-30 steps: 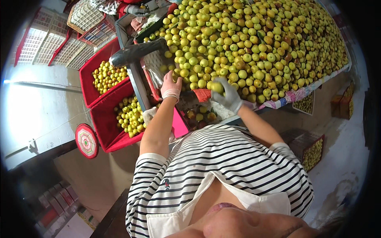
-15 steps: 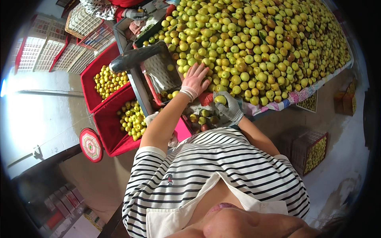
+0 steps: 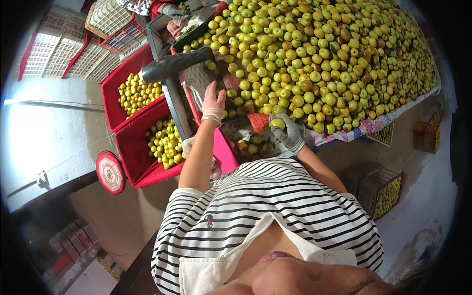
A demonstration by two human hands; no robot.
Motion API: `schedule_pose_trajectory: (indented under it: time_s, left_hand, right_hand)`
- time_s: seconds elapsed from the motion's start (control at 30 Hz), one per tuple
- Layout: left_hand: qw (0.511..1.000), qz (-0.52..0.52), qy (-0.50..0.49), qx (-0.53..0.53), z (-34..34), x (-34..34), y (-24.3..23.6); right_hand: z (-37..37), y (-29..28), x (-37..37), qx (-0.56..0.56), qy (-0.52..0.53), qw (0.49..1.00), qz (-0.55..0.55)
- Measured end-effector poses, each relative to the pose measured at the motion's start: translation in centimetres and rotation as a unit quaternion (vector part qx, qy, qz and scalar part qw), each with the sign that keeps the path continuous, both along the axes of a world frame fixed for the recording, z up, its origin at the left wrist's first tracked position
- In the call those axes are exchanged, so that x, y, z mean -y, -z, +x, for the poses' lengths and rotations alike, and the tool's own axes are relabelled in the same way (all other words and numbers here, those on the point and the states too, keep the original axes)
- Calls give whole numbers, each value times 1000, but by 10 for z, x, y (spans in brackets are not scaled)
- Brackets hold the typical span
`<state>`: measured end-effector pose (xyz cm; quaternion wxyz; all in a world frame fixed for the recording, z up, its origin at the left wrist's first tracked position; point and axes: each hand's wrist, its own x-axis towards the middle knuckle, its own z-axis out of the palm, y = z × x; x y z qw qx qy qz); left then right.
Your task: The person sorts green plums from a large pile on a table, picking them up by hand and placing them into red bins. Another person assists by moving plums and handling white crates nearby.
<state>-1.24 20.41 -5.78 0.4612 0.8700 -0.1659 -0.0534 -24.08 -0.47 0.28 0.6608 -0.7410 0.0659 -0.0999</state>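
Note:
A big heap of yellow-green jujubes [image 3: 314, 64] with brown patches covers the table in front of me. My left hand [image 3: 213, 102], in a thin pale glove, is raised with its fingers stretched out and holds nothing. It is at the heap's left edge, beside a grey padded chute [image 3: 196, 81] with red edging. My right hand [image 3: 289, 135], in a grey knit glove, grips one jujube [image 3: 277, 123] at the near edge of the heap. Just below and left of it, a few darker jujubes [image 3: 253, 147] lie in a tray against my shirt.
Two red-lined bins [image 3: 140, 169] partly filled with jujubes stand to the left. A black padded bar [image 3: 174, 65] crosses the table's metal edge. A pink box [image 3: 224, 152] sits near my waist. Stacked crates [image 3: 51, 44] stand far left; a co-worker's gloved hand [image 3: 173, 11] shows at the top.
My left hand has moved left, off the heap to beside the chute. Jujubes there have shifted, baring some table surface. My right hand still holds a jujube.

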Motion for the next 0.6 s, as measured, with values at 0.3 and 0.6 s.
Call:
schedule_pose_trajectory:
  time_s: [0.3,0.6]
  left_hand:
    - [689,-499,8,-525,-149,28,-92]
    - [484,-677,-73,-549,-160,-35,-88]
  right_hand:
    - [24,-63,-43,54,-26,977,-205]
    - [73,-64,13,53,-115,875,-467]
